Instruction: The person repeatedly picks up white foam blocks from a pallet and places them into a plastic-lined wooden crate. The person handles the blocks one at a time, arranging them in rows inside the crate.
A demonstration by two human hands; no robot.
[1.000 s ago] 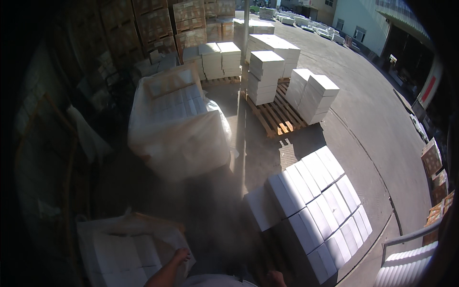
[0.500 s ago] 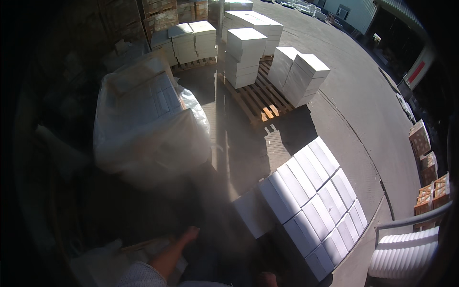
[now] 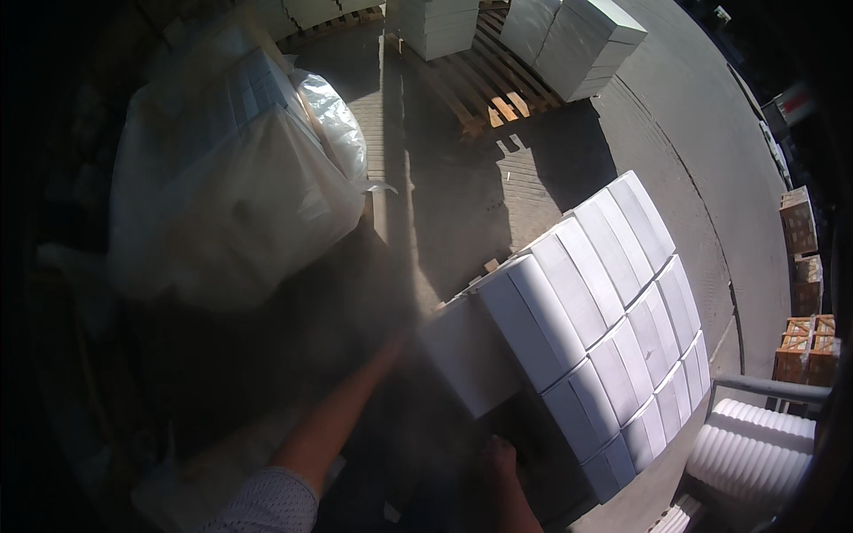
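The left hand (image 3: 402, 342) reaches up to the near face of a white block (image 3: 466, 355) at the low left edge of the block stack (image 3: 604, 311); its fingers are blurred, so their spread cannot be told. The right hand (image 3: 499, 457) sits just below the block, fingers curled, grip unclear. The block is plain, rectangular and shaded. Half a second earlier the left arm lay lower and the stack farther off.

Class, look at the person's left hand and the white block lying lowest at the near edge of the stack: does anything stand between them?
Nothing visible does. The left hand reaches right up to the shaded white rectangular block; motion blur hides whether they touch.
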